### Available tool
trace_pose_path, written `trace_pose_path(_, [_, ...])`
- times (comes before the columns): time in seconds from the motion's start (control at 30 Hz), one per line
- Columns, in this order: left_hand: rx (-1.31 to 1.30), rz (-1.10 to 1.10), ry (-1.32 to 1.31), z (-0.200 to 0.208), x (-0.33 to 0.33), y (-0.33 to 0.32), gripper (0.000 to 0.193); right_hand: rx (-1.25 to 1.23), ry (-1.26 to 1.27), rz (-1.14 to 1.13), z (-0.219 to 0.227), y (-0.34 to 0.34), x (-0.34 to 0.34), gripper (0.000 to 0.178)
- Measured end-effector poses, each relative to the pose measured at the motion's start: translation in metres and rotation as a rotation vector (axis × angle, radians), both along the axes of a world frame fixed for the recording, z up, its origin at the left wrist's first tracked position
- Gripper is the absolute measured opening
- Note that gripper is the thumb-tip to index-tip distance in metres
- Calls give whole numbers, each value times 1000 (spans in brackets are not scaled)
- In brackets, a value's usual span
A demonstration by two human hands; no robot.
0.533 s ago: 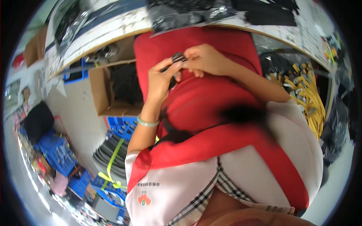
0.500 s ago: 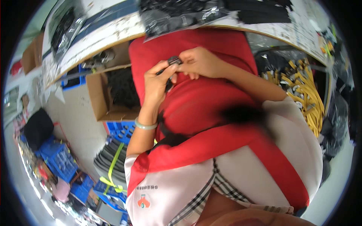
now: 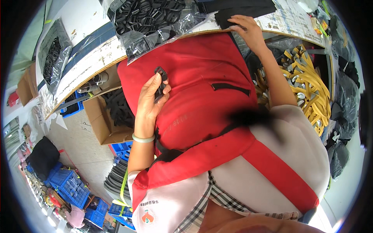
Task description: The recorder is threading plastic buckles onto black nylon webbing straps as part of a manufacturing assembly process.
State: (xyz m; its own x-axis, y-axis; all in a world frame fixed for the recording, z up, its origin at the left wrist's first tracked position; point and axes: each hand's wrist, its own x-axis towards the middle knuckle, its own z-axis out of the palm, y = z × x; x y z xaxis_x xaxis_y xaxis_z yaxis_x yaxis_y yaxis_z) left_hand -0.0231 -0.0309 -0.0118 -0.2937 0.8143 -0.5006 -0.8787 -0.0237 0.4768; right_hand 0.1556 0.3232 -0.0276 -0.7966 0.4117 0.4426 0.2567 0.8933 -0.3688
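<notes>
— Head view first: what do we have in our left hand (image 3: 149, 99)?

— A small black plastic buckle (image 3: 160, 83), pinched shut between thumb and fingers, its long axis running up and down, held against the red apron (image 3: 194, 97), below the table edge (image 3: 93, 68).

— And our right hand (image 3: 245, 29)?

— Up on that table edge, fingers spread flat on a piece of black webbing (image 3: 241, 13); no closed grip that we can see. The clear, crinkly bag of black rings (image 3: 151, 19) lies left of it, nearer the right hand.
</notes>
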Motion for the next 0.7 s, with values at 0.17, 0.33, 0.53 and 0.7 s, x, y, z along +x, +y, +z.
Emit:
trace_pose_path(0.17, [-68,-40,159,7,5,15,21,-75,111,-66,0,6,-4,17])
trace_pose_path(0.33, [-216,-16,578,20,13,26,17,-4,356,13,93,-59,-22,15])
trace_pose_path(0.53, [-166,131,706,29,20,39,11,-1021,-155,342,110,-163,-39,15])
trace_pose_path(0.7, [-110,176,863,26,22,34,11,-1473,-256,208,85,-169,-57,21])
